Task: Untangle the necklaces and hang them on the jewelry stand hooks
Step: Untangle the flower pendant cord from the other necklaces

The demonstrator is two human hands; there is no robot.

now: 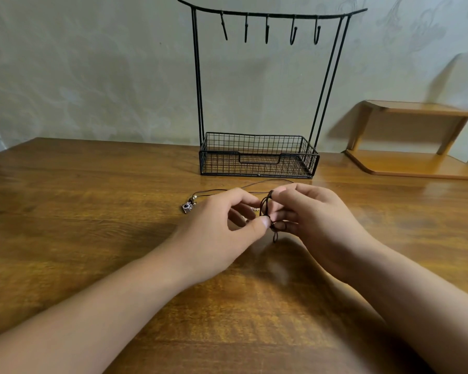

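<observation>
Both grips are narrow pinches on one dark cord tangle [266, 209] held just above the bench [92, 211]. Left hand [222, 225] pinches it w/ thumb tip and forefinger at the lower part of the knot; right hand [308, 222] pinches the upper loop, its other fingers curled behind w/ a strand looped round one of them. A short cord tail hangs at 6 o'clock below the pinch.

From the knot, thin cord runs out to 10 o'clock, ending at a small metal pendant w/ beads [187, 206] lying on the bench just beside the left hand. Another strand arcs toward 12 o'clock, near the stand's base but apart from it. A pale bit under the left fingers may be a second chain; too hidden to say.

Jewelry stand [257, 160] sits at 12 o'clock by the wall: wire tray at the base, uprights, top bar w/ five hooks [266, 29], all bare. Wooden shelf unit [416, 163] at 2 o'clock.

Step in hand, as I read it: untangling, early on, nothing hung yet. Next move prob. calls for loosening the knot by easing loops apart w/ fingertips, not tugging, which would cinch it. Once a cord runs free, lift it by the loop and carry it up over a hook, keeping the pendant from snagging the tray wire.
</observation>
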